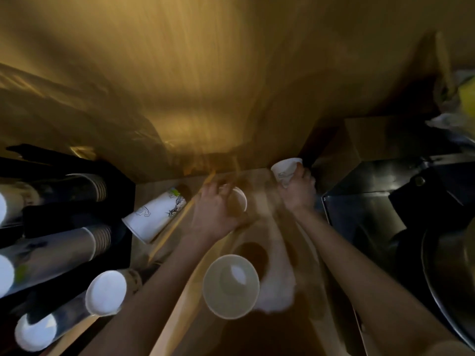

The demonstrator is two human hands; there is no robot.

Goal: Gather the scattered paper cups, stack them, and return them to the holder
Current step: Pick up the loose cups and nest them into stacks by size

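Observation:
My left hand grips a small white paper cup near the middle of the wooden counter. My right hand holds another small printed cup at the back right corner. A larger printed cup lies on its side to the left of my left hand. An open cup stands upright in front, between my forearms. The black cup holder at the left carries several stacks of cups, their ends pointing outward.
A wooden wall rises behind the counter. A cardboard box sits at the back right, with a dark metal appliance and a round metal bowl below it. Crumpled plastic lies at the far right. The image is blurred.

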